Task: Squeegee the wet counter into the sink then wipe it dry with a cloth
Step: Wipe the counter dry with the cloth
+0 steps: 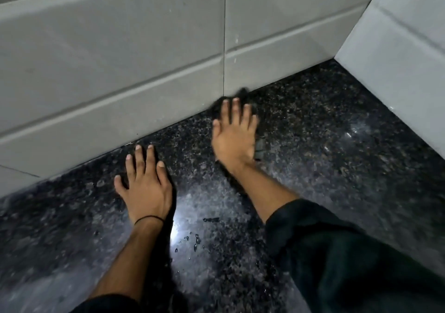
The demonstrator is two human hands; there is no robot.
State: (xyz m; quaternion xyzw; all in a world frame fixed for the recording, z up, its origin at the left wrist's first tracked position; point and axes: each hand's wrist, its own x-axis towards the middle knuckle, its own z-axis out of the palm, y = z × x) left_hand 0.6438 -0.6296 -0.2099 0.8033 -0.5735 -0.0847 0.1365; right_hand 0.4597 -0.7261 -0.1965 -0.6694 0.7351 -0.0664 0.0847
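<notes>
We work the wet counter beside the wall.
Our right hand presses a dark cloth flat, fingers straight; our left hand lies spread.

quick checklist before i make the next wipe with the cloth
1. Cloth under control: ok, the right hand presses it down with straight fingers, close to the wall.
2. Left hand out of the wiping path: ok, it rests flat on the counter, apart from the cloth.
3. Counter dry: not ok, droplets lie between the forearms.
4. Sleeve clear of the wet patch: cannot tell, it hangs low over the counter.
5. Squeegee and sink out of the way: cannot tell, neither is in view.
</notes>
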